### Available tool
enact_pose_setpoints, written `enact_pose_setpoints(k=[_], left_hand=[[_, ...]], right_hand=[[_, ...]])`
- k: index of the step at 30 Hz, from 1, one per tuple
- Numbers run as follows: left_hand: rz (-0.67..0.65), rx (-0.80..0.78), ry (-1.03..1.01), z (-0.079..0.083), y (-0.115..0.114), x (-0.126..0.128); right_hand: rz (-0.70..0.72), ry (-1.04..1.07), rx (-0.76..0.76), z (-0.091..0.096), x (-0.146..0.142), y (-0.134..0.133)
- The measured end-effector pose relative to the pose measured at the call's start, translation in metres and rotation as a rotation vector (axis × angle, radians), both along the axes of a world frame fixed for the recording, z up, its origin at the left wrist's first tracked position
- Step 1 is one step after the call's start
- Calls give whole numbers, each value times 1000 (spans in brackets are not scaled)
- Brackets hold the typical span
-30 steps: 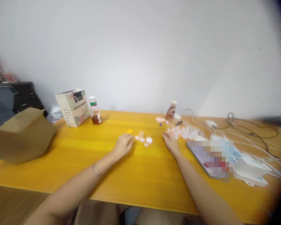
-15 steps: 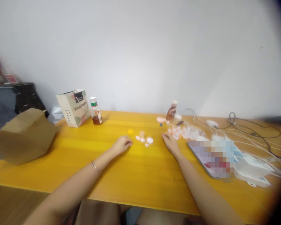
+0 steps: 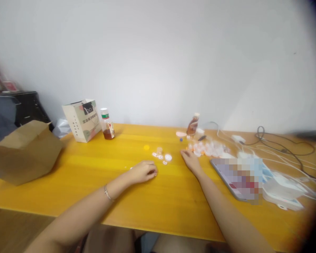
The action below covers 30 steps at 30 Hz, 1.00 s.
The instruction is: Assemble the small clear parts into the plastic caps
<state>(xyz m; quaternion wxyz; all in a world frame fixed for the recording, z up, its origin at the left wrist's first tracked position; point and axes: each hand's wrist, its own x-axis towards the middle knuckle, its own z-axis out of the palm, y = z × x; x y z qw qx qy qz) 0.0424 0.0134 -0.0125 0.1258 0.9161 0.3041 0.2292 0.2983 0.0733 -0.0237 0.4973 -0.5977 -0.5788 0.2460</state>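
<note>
My left hand is low over the table, its fingers curled in. Whether something small sits at its fingertips I cannot make out. Just beyond it lie a row of small white pieces with red marks, one more such piece, a round white cap, a small tan block and a yellow disc. My right hand rests on the tabletop with fingers stretched out, beside a heap of clear and whitish small plastic pieces.
A brown paper bag, a printed carton bag and a bottle of dark red liquid stand left. Behind the heap is a brown bottle. A tablet, white boxes and cables lie right.
My left hand has moved right and nearer to me, away from the yellow disc. A small white bit now shows behind its wrist. My right hand has hardly moved.
</note>
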Motion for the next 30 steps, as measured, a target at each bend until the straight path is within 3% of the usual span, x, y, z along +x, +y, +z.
enact_pose_setpoints(k=[3, 7, 10, 15, 23, 25, 30], left_hand=[[87, 43, -22, 0, 7, -4], [374, 113, -71, -4, 29, -12], [476, 76, 17, -12, 47, -18], [474, 80, 119, -20, 57, -20], [561, 154, 144, -7, 50, -19], [516, 167, 132, -4, 46, -19], [256, 188, 90, 4, 26, -19]], right_hand=[[3, -5, 2, -1, 0, 1], [10, -15, 10, -3, 0, 3], [11, -23, 18, -5, 0, 4], [13, -40, 15, -6, 0, 5], [28, -69, 9, -5, 0, 3], [27, -78, 5, -5, 0, 3], [34, -101, -6, -6, 0, 4]])
